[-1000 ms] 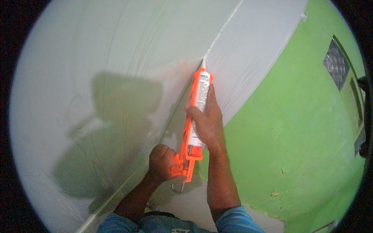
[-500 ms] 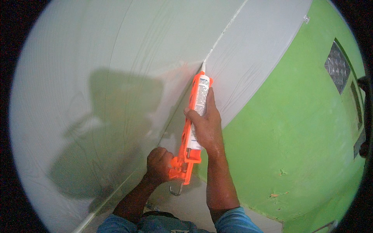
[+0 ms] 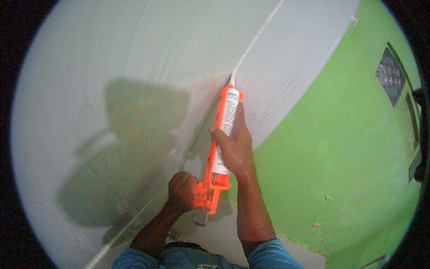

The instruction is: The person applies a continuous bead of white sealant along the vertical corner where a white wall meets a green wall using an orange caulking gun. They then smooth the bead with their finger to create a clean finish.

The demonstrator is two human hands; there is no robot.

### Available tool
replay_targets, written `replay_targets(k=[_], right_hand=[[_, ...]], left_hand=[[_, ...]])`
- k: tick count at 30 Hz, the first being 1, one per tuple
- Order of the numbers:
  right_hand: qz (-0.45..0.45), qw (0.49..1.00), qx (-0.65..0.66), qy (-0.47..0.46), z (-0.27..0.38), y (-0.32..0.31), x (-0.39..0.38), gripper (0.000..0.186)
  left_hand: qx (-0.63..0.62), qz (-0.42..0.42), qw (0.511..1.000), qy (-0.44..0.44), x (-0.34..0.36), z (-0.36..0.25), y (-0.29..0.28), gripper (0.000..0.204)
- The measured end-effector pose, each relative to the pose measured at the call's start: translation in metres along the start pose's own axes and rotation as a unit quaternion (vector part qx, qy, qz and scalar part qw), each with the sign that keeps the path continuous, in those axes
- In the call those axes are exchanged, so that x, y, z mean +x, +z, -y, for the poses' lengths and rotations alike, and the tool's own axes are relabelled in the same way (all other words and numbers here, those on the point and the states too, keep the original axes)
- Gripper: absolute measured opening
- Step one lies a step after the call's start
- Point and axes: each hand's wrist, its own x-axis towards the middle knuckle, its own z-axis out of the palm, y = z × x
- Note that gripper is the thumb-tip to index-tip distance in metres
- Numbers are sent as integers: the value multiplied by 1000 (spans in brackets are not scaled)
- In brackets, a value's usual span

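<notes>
An orange caulking gun (image 3: 219, 103) points up and away from me, loaded with a white sealant cartridge (image 3: 230, 116). Its pale nozzle (image 3: 232, 80) touches the seam between two grey-white panels. My left hand (image 3: 182, 192) is closed around the trigger handle at the gun's rear. My right hand (image 3: 235, 148) wraps around the barrel and cartridge, with the thumb on the left side. A hooked metal rod (image 3: 200, 219) sticks out at the back. Beyond the nozzle a white sealant bead (image 3: 257, 38) fills the seam; below it the joint is a dark line.
Left of the gun spreads a broad grey-white panel (image 3: 58, 148), with a shadow of me and the gun on it. A green wall (image 3: 304, 170) with peeling spots stands at the right. High on it sits a patterned glass window (image 3: 390, 76).
The gun and both hands have shifted slightly left and down. The nozzle tip has slid a little along the seam toward me. Both hands keep their grip.
</notes>
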Motion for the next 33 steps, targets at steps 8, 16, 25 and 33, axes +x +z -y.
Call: replay_targets(k=[8, 16, 25, 33], right_hand=[[-2, 1000, -5, -18, 3, 10, 6, 104], [-34, 996, -64, -52, -1, 23, 17, 107], [-4, 999, 32, -10, 5, 24, 16, 99], [-21, 998, -36, -57, -5, 35, 26, 105]], left_hand=[[3, -3, 1000, 7, -1, 11, -4, 64], [-45, -14, 999, -9, -1, 21, 4, 63], [-95, 34, 995, -9, 13, 7, -20, 85], [-84, 38, 996, 6, 15, 32, 2, 69]])
